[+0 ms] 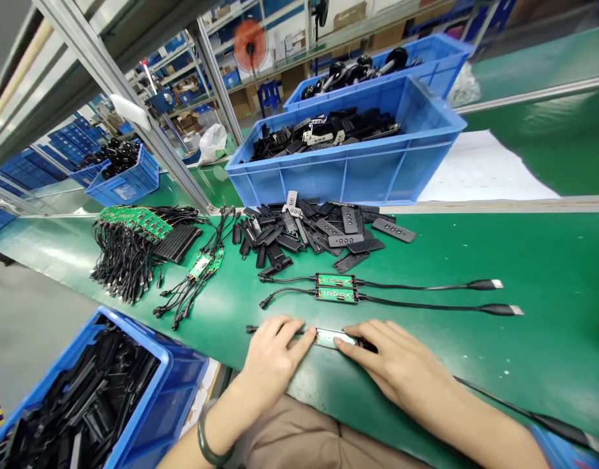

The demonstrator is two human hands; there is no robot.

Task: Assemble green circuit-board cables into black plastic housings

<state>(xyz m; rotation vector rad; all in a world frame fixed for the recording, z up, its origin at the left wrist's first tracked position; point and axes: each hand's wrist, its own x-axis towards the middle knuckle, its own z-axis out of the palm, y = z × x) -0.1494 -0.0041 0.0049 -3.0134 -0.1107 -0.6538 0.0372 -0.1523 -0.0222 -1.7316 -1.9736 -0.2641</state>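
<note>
A small cabled circuit board (330, 338) lies at the table's front edge between my hands, seemingly in a narrow black case. Its left end is under the fingers of my left hand (274, 352), which are closed on it and the short black lead. My right hand (399, 361) presses the board's right end with its thumb, fingers curled over the cable. From under my right forearm a black cable with a USB plug (563, 426) runs out. Just beyond lie two similar cabled boards, the nearer board (337, 295) and the farther board (334, 280), in black cases.
Loose black covers (348, 241) are heaped behind the boards, below a blue bin (328, 179) of similar parts. Bundled boards with cables (133, 225) and a smaller cluster of boards (201, 264) lie left. Another blue bin (182, 365) of black cases stands at lower left.
</note>
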